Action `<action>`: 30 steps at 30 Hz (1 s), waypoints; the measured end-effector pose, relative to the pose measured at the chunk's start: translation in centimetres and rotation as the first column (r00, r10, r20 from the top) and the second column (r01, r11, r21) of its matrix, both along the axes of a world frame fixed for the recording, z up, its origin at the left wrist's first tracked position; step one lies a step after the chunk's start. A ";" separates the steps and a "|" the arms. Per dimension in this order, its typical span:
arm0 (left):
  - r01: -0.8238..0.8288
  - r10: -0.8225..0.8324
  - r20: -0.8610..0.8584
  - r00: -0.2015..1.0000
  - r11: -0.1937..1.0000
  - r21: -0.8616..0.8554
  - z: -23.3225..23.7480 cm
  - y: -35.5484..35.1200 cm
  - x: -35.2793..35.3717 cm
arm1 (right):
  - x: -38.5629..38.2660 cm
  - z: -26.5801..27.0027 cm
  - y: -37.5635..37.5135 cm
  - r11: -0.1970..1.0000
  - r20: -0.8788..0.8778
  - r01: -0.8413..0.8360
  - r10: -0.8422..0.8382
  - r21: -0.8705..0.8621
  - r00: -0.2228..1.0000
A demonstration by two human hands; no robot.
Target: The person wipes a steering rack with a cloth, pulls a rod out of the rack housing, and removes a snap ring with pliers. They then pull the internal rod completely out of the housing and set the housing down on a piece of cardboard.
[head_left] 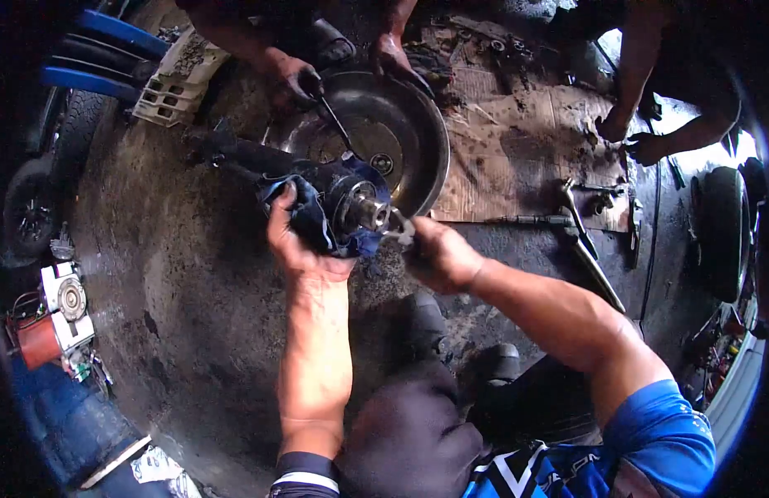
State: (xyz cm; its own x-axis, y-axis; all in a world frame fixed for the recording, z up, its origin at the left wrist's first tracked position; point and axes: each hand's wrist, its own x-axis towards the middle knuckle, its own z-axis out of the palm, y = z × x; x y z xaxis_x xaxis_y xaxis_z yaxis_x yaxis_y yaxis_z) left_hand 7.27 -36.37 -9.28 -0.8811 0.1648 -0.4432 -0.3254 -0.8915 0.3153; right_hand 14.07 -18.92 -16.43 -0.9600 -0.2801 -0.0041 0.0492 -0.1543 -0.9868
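A: Where's the hub assy rn?
B: Mid-frame, over the grimy floor, shaft end pointing at the wearer, just in front of the big metal drum.
A: Hands?
B: L hand wrapped round the hub body thru a blue rag. R hand closed on a small metal tool, prob pliers, tip at the shaft end. Can't tell what it bites on, too small.
A: So how far along?
B: Mid-job, I'd say. Hub looks out of the drum and partly wiped, so the strip-down seems done. The bit at the shaft tip isn't finished, and nothing's back together yet.
A: Anyone else?
B: A co-worker's hand opposite puts a screwdriver into the drum. Some wrenches lie by the cardboard, no one touching them.
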 end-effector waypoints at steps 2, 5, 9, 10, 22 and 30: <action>0.001 0.000 0.027 1.000 0.999 -0.042 -0.5 0.0 0.0 | 0.3 -0.9 -0.8 0.976 -0.075 -0.011 0.027 0.217 0.997; 0.006 -0.005 0.024 1.000 0.999 -0.037 -0.4 0.3 0.1 | 0.7 0.1 -1.3 0.928 -0.057 -0.029 0.054 0.373 0.997; -0.031 0.031 0.025 0.999 0.999 -0.018 -0.7 0.1 0.2 | 2.4 1.8 -4.0 0.932 0.100 -0.077 0.044 0.353 0.994; -0.027 0.028 0.014 1.000 0.999 -0.023 -0.6 0.1 0.1 | 2.7 2.2 -4.7 0.927 0.063 -0.068 0.048 0.369 0.997; 0.016 -0.017 0.063 0.998 1.000 0.017 -0.2 -0.2 0.2 | -0.6 0.6 -0.6 0.837 -0.070 -0.071 0.129 0.543 0.989; 0.020 -0.019 0.083 0.996 1.000 -0.010 -0.8 -0.9 1.2 | -4.1 1.0 2.7 0.625 -0.091 -0.191 0.390 0.757 0.916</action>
